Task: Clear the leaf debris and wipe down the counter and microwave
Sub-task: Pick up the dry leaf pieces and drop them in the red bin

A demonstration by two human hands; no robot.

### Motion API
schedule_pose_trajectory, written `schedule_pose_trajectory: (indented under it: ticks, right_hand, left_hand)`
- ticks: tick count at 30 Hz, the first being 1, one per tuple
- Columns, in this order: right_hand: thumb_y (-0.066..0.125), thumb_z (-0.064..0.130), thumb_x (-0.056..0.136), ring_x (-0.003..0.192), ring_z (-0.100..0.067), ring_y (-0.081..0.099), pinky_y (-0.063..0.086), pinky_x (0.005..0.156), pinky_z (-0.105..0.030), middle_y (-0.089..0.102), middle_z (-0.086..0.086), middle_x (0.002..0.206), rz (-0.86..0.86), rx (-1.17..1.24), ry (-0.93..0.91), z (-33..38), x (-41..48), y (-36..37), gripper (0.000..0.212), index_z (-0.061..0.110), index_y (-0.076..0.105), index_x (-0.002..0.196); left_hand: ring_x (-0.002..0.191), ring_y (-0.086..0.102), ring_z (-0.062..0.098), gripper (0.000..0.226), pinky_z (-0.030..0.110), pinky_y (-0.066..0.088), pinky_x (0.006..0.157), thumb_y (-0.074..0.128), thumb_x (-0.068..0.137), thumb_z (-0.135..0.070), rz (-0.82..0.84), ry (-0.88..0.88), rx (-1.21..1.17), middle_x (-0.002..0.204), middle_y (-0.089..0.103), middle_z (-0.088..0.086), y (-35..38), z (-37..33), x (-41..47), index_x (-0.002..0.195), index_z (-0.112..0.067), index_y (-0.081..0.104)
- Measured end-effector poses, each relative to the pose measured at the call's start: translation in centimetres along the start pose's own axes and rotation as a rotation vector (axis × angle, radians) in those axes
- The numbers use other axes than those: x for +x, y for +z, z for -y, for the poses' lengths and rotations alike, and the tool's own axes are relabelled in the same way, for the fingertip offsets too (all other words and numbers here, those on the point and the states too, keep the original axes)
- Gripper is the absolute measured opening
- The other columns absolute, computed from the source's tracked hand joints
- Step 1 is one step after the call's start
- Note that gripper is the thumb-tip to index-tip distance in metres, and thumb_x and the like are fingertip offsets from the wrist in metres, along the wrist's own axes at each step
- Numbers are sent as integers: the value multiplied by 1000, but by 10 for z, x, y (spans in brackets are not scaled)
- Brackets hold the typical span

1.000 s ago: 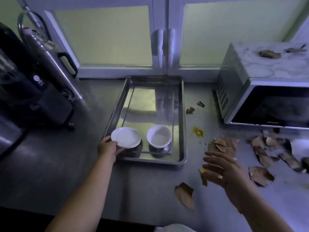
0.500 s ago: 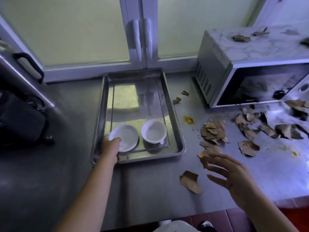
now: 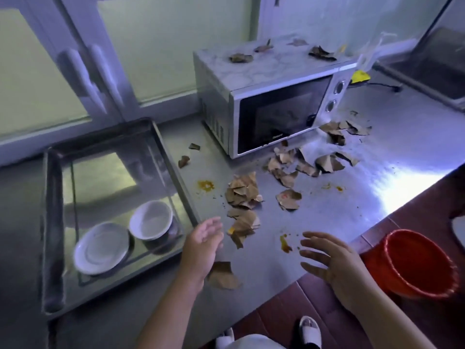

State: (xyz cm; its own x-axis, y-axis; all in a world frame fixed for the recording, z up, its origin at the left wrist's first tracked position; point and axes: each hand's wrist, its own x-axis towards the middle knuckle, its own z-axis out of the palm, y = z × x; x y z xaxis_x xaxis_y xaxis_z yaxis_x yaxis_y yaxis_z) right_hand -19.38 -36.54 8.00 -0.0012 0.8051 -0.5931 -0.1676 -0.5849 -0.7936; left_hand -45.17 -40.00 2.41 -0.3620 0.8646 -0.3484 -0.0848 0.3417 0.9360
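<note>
Your left hand hides one corner of the leaf scrap near the edge of the surface. The microwave door glass is too dark to see what is inside. The view's right edge cuts off a white object above the red basin.

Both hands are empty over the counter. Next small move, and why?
Probably close the open left hand and right hand around the nearest pile of dry brown leaf pieces lying between them and sweep it toward the red plastic bucket below the steel counter edge; neither holds anything.
</note>
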Motion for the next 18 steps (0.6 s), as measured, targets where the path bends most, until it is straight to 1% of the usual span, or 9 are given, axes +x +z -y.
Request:
schedule_pose_trajectory:
  ticks: [2, 3, 7, 8, 11, 14, 18]
  right_hand:
    - [52, 0, 97, 74, -26, 66, 56, 59, -33, 69, -17, 94, -33, 69, -3, 8, 5, -27, 19, -2, 68, 107]
    - [52, 0, 97, 74, -26, 66, 56, 61, -34, 69, -17, 94, -45, 96, -6, 12, 8, -41, 19, -2, 69, 107]
    - [52, 0, 97, 79, -27, 67, 55, 73, -40, 70, -19, 98, -84, 145, -51, 33, 25, -105, 19, -2, 69, 107]
    - [52, -1, 97, 78, -27, 68, 56, 72, -39, 70, -19, 99, -90, 154, -67, 41, 30, -123, 19, -3, 69, 107]
    - [52, 0, 97, 72, -26, 69, 59, 59, -31, 71, -18, 95, -116, 187, -96, 63, 45, -176, 19, -2, 68, 107]
    - [51, 0, 97, 69, -23, 72, 57, 62, -33, 74, -17, 88, -127, 187, -141, 79, 63, -229, 19, 0, 69, 104]
    - [51, -1, 96, 75, -25, 68, 55, 64, -34, 72, -19, 95, -165, 214, -125, 88, 83, -288, 20, -1, 69, 104]
  left_hand:
    - [104, 66, 4, 28, 31, 58, 87, 62, 95, -14, 56, 1, 53, 111, 71, -14, 31, -5, 2, 110, -36, 67]
    - [103, 67, 6, 28, 31, 58, 86, 61, 94, -12, 70, -1, 63, 109, 71, -13, 46, -7, 3, 109, -34, 68]
    - [103, 67, 14, 26, 31, 57, 83, 62, 94, -6, 105, -36, 79, 109, 72, -4, 115, -18, 2, 108, -27, 68]
    - [104, 67, 14, 25, 31, 56, 81, 62, 94, -6, 117, -37, 94, 110, 71, -3, 134, -21, 1, 108, -27, 68]
    - [104, 67, 16, 24, 30, 57, 80, 61, 95, -7, 161, -43, 134, 111, 70, -2, 189, -27, -4, 108, -26, 68]
    - [105, 67, 18, 23, 33, 57, 84, 61, 94, -7, 170, -42, 142, 111, 71, 1, 246, -31, -5, 107, -24, 69]
    - [105, 66, 17, 22, 35, 56, 88, 62, 94, -6, 175, -50, 140, 110, 71, 2, 309, -29, -9, 108, -22, 70]
